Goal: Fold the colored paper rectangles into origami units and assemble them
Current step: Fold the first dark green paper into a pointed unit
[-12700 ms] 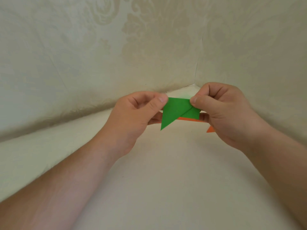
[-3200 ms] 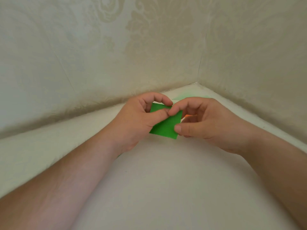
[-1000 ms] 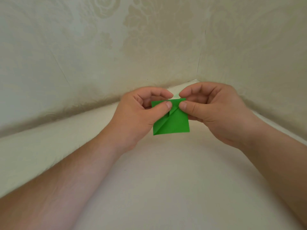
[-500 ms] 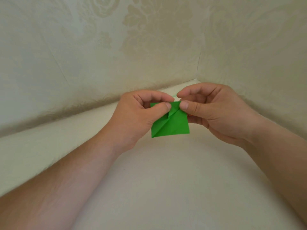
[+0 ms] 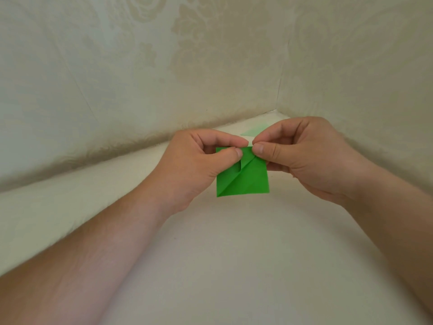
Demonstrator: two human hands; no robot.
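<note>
A green folded paper unit (image 5: 250, 179) hangs between both hands above the white surface, roughly square with a diagonal fold line and a small gap under its left flap. My left hand (image 5: 199, 167) pinches its upper left corner between thumb and forefinger. My right hand (image 5: 304, 156) pinches the top edge near the diagonal's upper end, its other fingers behind the paper's right side. The orange paper seen earlier is out of sight.
A cream patterned wall (image 5: 164, 66) closes the back and right side, meeting in a corner (image 5: 278, 109). A faint green reflection (image 5: 254, 132) shows on the white tabletop (image 5: 234, 266) behind the hands.
Over the last second the green unit and both hands have dropped slightly, and the pinch at the top edge has tightened. The flap's gap on the left stays open.
</note>
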